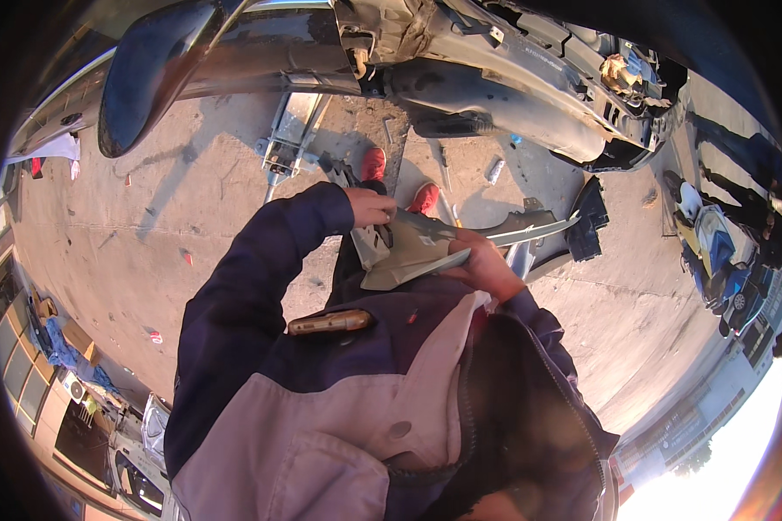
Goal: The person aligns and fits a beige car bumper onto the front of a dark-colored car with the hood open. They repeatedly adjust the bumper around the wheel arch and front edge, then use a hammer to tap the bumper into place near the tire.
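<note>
A grey-green car fender (417, 247) with a curved wheel-arch edge lies across the front of my body, tilted, below the car. My left hand (372, 208) has its fingers closed on the fender's left end, near some cut-outs. Farther right, my right hand (493, 271) is wrapped round its lower edge; part of the panel covers those fingers. A black plastic piece (589, 221) shows by the far right tip of the fender; whether the two are joined I cannot tell. Under my left forearm, a brown phone-like object (330, 322) sits at my jacket.
Ahead stands a dark car with its side mirror (152, 74) and an exposed wheel well (460, 91). A floor jack (294, 130) reaches under it. A small bottle or can (495, 170) and tools lie on the concrete. Right, a scooter (717, 247) is parked near another person's legs (730, 148).
</note>
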Available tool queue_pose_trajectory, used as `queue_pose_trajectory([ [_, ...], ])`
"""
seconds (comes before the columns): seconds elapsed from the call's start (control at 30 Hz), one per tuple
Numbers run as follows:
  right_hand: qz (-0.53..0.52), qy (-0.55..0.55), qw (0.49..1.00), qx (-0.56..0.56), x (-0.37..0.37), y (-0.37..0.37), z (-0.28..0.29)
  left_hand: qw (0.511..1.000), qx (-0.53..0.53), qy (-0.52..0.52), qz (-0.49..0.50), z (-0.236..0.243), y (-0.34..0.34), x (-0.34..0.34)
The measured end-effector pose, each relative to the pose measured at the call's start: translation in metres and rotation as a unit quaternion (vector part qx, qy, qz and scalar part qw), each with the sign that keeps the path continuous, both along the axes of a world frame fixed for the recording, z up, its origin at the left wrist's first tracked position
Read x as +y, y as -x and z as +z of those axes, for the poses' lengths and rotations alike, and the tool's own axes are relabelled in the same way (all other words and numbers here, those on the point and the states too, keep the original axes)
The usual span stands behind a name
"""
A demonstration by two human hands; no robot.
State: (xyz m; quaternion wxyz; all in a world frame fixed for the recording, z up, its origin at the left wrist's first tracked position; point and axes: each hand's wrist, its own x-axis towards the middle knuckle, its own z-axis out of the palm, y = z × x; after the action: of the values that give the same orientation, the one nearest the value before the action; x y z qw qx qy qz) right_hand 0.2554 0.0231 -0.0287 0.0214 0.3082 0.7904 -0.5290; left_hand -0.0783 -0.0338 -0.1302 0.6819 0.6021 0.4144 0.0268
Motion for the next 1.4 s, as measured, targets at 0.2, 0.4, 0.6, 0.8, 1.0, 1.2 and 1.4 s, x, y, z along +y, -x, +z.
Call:
queue_pose_trajectory([
  [0.2, 0.018, 0.012, 1.000, -0.019, 0.008, 0.001, 0.002, 0.991, -0.060, 0.122, 0.012, -0.019, 0.009, 0.007],
  [0.4, 0.027, -0.003, 0.999, -0.028, 0.013, 0.003, 0.005, 0.980, -0.144, 0.122, 0.063, -0.033, 0.009, 0.000],
  [0.6, 0.037, -0.005, 0.999, -0.022, 0.018, 0.004, 0.011, 0.980, -0.139, 0.120, 0.072, -0.031, -0.009, -0.008],
  [0.8, 0.036, 0.001, 0.999, -0.025, 0.018, 0.003, 0.012, 0.997, -0.050, 0.050, 0.027, -0.027, -0.011, -0.018],
  [1.0, 0.038, 0.003, 0.999, -0.032, 0.015, 0.002, 0.010, 0.997, -0.044, -0.027, 0.062, -0.024, -0.008, -0.021],
  [1.2, 0.020, 0.031, 0.999, -0.017, 0.013, 0.003, 0.008, 0.988, 0.010, -0.120, 0.093, -0.018, -0.005, -0.026],
  [1.4, -0.012, 0.046, 0.999, 0.012, 0.012, 0.008, 0.012, 0.987, -0.028, -0.080, 0.135, -0.024, 0.000, -0.030],
])
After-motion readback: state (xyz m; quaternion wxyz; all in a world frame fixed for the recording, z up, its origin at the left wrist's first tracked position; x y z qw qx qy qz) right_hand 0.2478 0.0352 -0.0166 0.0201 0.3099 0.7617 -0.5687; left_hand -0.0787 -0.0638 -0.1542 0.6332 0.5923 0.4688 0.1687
